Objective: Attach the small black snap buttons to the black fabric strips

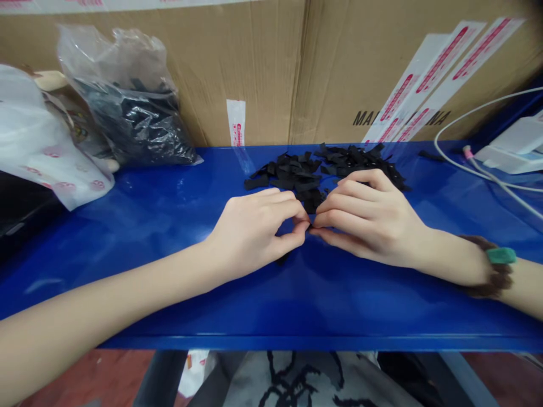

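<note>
My left hand (pixel 263 226) is closed, thumb and index fingertip pressed together in a pinch. Facing it, my right hand (pixel 369 220) is closed too, its fingertips nearly meeting the left ones. Between the two pinches a small black piece (pixel 310 226) shows, mostly covered by the fingers, so its shape is hard to make out. Just behind the hands lie two heaps of flat black strips, a left heap (pixel 292 172) and a right heap (pixel 356 158), which my right hand partly hides. Another dark bit (pixel 283 258) lies under my left hand.
Behind the blue table (pixel 254 316) stands a large cardboard box (pixel 254 68). At the left are a clear bag of black pieces (pixel 136 113) and a white printed bag (pixel 51 141). A white cable (pixel 449 130) and a white device (pixel 513 147) occupy the right.
</note>
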`<state>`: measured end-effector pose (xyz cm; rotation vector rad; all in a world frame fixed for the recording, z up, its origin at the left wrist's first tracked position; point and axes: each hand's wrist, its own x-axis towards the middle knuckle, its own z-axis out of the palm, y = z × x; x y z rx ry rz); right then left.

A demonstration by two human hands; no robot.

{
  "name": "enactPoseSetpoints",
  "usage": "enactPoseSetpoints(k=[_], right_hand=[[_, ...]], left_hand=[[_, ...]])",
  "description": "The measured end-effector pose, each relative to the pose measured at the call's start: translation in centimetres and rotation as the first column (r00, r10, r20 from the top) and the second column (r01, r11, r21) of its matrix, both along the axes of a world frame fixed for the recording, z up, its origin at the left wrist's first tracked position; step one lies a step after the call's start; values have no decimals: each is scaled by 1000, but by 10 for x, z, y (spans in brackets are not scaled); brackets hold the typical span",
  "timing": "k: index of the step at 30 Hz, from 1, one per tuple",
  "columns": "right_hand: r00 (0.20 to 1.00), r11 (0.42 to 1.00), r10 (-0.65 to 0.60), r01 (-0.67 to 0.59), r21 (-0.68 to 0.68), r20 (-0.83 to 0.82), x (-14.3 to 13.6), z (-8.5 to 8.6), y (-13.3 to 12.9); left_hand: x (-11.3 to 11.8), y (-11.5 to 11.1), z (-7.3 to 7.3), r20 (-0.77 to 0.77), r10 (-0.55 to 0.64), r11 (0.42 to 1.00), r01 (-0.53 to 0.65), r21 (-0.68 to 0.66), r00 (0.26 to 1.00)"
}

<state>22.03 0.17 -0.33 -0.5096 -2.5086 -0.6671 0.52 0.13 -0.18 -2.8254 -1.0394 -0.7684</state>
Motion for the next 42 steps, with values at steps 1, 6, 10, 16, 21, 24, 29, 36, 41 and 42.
enactPoseSetpoints(k=[1,6,10,16,21,24,29,36,41,42], right_hand=[[1000,1000,-4,4,-3,-6,0,0,0],[999,1000,-25,25,9,-21,1,-3,1],[998,999,-43,44,6,-35,1,-2,0],[1000,1000,-16,16,3,5,1,-1,-2],[998,999,-17,14,52,58,1,0,-3],[995,996,-31,23,90,90,-1,0,-4],[995,996,-41,33,85,89,-4,-2,-5],[997,998,-26,21,61,78,-4,-1,-2],[997,997,-32,28,72,65,-1,2,-1],[997,997,-31,26,75,66,-1,2,-1]], left_hand=[[0,0,0,20,-1,1000,2,-21,1000],[-1,1,0,79,-32,995,38,-87,996],[-4,1,1,66,-87,991,93,-95,994],[-9,6,2,-24,-191,979,189,-77,981],[-9,6,3,-29,-228,973,227,-30,973],[-9,4,3,-64,-189,982,190,11,980],[-7,2,1,-125,-110,989,121,83,986],[-6,3,-1,-105,-84,993,92,77,991],[-5,4,-2,-23,-75,997,75,13,997],[-5,4,-1,-22,-74,997,74,8,997]])
